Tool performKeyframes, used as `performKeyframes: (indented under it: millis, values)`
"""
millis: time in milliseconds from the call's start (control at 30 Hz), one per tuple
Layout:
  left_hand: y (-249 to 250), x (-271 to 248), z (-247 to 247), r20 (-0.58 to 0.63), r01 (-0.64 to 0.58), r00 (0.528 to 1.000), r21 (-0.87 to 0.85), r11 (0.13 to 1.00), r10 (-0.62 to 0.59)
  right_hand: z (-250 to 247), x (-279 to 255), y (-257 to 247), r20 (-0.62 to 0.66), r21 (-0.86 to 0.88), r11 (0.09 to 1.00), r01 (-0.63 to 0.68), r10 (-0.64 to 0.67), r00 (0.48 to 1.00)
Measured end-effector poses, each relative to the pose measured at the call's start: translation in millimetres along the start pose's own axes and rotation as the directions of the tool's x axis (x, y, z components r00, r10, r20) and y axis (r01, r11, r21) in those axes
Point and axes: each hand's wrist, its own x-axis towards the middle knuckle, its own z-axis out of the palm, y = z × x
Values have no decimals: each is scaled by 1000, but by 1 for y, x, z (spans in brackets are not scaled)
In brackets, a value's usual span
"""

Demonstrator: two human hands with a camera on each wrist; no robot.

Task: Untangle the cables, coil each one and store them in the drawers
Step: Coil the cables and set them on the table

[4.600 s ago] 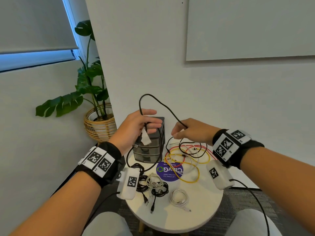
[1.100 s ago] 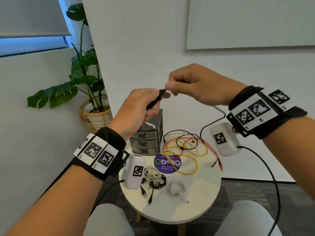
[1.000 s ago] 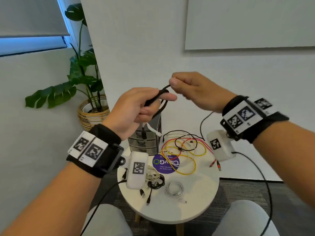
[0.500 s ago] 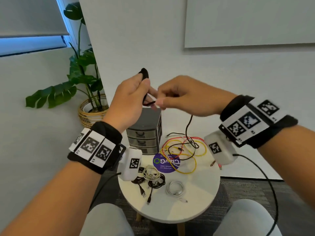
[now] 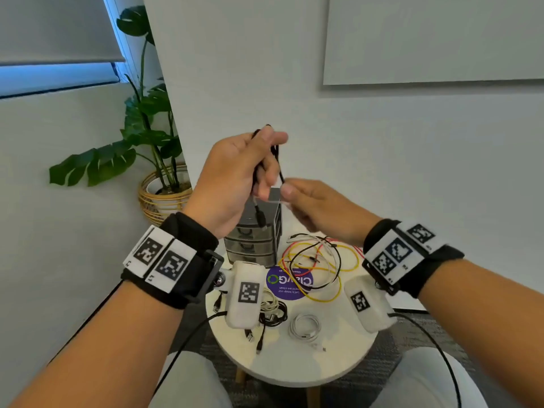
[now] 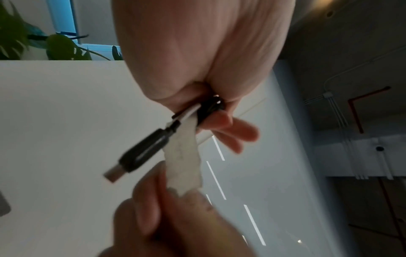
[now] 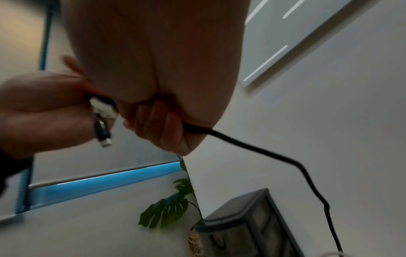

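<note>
Black cable bunched above the table, USB plug dangling; grey drawers shut.

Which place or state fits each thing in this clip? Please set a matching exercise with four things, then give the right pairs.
Things:
1. black cable
2. white cable
3. yellow cable
4. drawers

Places or states:
A. coiled on the table, near edge
B. held in the left hand
C. at the table's back, all shut
D. loose loops, tangled with a red cable

Pairs: 1-B, 2-A, 3-D, 4-C
</note>
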Motion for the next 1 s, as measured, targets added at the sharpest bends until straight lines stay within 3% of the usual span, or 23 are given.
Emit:
performKeyframes:
  millis: [167,300,400,500,600,767,900,1000]
  values:
    - [-10,0,-2,-75,-21,997,92,996,28,6,-10,-27,140,-215,973,87,-57,989]
    - [-19,-2,-9,6,-52,999,212,976,52,-13,-7,-60,232,-335,928,161,-84,969]
    - [-18,-5,-14,71,-55,997,268,962,37,-35,3,-79,205,-306,921,242,-185,961]
    - [-14,-6,-15,177,-39,984,162,986,10,-49,14,-82,84,-302,918,256,-242,967]
    - [-7,-2,-20,187,17,982,52,999,-26,-45,23,-70,-15,-253,931,263,-275,961]
    - [2,-3,-30,253,130,962,-114,985,-98,-32,25,-46,-226,-42,983,178,-183,957]
    - [4,-6,-28,227,118,972,-266,957,-57,-3,19,-23,-176,175,980,94,-63,982]
    - [1,-4,-23,50,36,999,-316,948,-22,21,15,-15,-46,120,992,49,-43,998]
